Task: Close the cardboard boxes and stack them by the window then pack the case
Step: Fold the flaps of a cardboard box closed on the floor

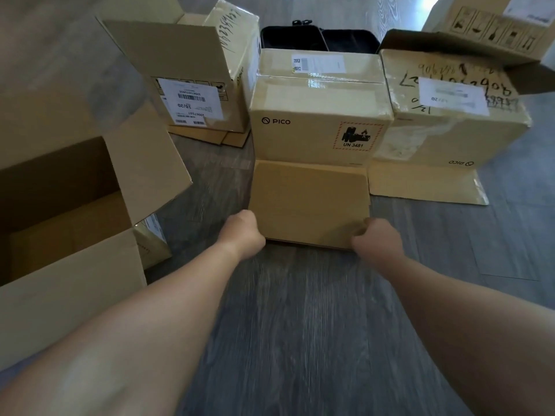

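Box-closing step: the left hand [244,229] and right hand [375,235] grip the near corners of the flap [309,202] lying on the floor before the PICO box [318,115], fingers curled under its edge. Next move, as judged: lift the flap and fold it against the box.

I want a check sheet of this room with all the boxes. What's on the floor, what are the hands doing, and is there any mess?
Surface: grey wood-look floor.
Job's things: middle PICO box, taped top, front flap lying out on the floor; open box at left; box with raised flap behind it; right box with handwriting, flap on the floor; black case behind the middle box.
Clutter: another box at far right.
Hands: left hand and right hand each grip a near corner of the front flap.
Cables: nothing seen.
Surroundings: bright light on the floor at the top; window itself not seen.
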Motion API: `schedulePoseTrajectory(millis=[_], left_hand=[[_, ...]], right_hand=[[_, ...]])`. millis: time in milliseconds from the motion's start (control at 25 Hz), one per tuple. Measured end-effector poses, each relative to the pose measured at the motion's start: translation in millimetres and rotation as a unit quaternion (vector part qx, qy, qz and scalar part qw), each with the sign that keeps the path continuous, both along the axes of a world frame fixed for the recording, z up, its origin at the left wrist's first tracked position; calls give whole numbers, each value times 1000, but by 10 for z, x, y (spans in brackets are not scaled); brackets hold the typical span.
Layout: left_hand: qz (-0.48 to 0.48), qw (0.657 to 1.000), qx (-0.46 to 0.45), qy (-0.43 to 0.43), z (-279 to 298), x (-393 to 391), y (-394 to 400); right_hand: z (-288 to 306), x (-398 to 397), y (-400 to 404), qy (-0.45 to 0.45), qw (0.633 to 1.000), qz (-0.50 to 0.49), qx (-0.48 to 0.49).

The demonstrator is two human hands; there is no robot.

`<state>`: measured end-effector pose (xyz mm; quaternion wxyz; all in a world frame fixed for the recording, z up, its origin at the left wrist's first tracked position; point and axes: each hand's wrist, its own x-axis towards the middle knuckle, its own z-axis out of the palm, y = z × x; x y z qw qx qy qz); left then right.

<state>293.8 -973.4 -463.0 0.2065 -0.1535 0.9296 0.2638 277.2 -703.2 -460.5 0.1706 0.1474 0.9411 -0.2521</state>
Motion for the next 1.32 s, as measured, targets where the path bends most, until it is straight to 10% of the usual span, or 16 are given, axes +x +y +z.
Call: schedulePoseTrajectory(millis=[800, 1320], left_hand=[[103, 948, -33, 300, 1490, 203, -673], [353, 910, -163, 148, 1434, 2287, -3227]], right_hand=[[1306, -44, -657, 325, 938, 100, 72], [1109, 565, -3771, 215, 887, 408, -33]])
